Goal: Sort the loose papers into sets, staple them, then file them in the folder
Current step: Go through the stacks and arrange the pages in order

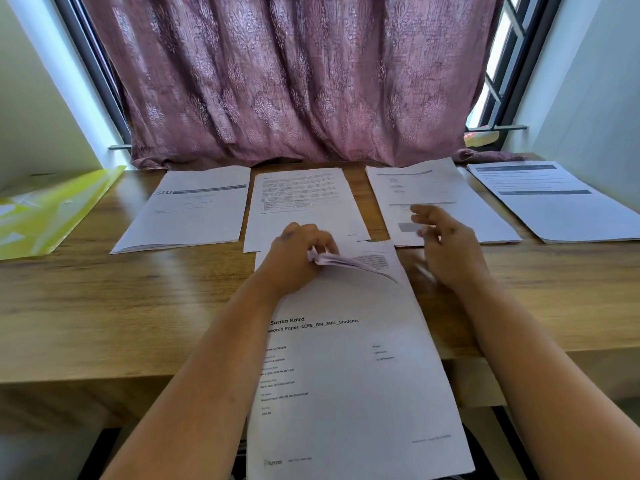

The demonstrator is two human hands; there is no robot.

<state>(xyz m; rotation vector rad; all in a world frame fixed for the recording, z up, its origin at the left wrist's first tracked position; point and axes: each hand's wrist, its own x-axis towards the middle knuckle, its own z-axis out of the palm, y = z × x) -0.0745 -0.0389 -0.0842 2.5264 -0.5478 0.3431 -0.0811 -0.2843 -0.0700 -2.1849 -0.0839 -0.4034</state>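
Observation:
A set of printed papers lies in front of me and hangs over the near edge of the wooden table. My left hand pinches the top left corner of this set, and the upper sheets curl up there. My right hand hovers blurred just right of the set, fingers loosely spread, holding nothing I can make out. Several other paper sets lie in a row at the back: one with a logo, one of dense text, one under my right hand, one at the far right.
A yellow-green folder lies open at the table's left end. A patterned mauve curtain hangs behind the papers, with window frames on both sides. No stapler can be seen.

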